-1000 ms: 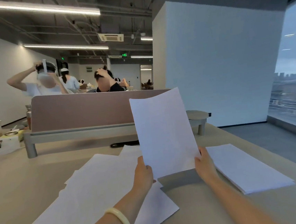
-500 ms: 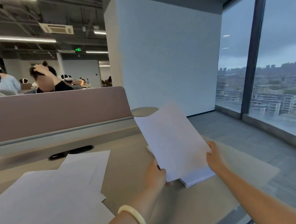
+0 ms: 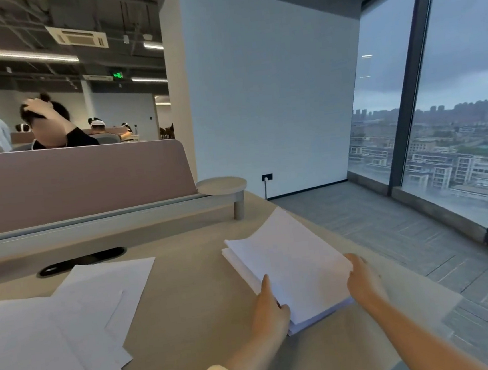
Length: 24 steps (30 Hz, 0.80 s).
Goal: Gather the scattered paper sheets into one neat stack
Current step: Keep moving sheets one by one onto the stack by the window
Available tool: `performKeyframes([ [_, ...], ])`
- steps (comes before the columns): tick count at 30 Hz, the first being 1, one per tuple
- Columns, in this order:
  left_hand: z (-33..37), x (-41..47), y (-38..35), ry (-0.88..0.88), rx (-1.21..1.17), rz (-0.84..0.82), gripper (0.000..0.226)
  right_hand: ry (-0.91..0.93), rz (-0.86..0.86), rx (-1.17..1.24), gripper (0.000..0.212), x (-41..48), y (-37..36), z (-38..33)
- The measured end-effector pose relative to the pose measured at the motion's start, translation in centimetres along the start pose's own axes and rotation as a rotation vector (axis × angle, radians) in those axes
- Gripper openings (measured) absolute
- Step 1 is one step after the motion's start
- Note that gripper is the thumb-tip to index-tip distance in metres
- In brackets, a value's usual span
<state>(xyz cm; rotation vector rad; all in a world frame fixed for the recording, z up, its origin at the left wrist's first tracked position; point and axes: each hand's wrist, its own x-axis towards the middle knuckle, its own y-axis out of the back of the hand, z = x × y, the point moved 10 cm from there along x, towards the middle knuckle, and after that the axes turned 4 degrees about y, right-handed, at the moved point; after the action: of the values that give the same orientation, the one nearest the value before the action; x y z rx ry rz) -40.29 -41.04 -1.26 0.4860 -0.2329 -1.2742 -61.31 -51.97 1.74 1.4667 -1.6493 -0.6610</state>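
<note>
A white paper stack [image 3: 289, 264] lies on the beige table [image 3: 193, 294], right of centre near the table's right edge. A single sheet lies on top of it, a little askew from the sheets below. My left hand [image 3: 268, 309] holds the sheet's near left edge, thumb on top. My right hand [image 3: 364, 282] holds its near right corner. Several loose white sheets [image 3: 71, 320] lie overlapping at the left of the table, apart from the stack.
A mauve desk divider [image 3: 81, 182] on a grey rail runs along the back, ending in a round stand [image 3: 222, 185]. A dark cable slot [image 3: 81, 261] sits behind the loose sheets. The table's right edge drops to grey floor beside tall windows. People sit beyond the divider.
The sheet I held upright between both hands has come down flat onto the stack at the right. My view has swung right and down.
</note>
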Motion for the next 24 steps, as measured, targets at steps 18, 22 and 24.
performKeyframes([
  [18,-1.0,0.4,2.0,0.008,0.492,0.176,0.070,-0.038,-0.106,-0.075,0.052,0.6,-3.1,2.6],
  [22,-2.1,0.9,0.2,0.098,0.408,0.031,0.073,-0.019,-0.101,0.050,0.053,0.8,-3.4,2.6],
  [24,-2.2,1.1,-0.3,0.103,0.403,0.013,0.071,-0.013,-0.114,0.061,0.054,0.7,-3.4,2.3],
])
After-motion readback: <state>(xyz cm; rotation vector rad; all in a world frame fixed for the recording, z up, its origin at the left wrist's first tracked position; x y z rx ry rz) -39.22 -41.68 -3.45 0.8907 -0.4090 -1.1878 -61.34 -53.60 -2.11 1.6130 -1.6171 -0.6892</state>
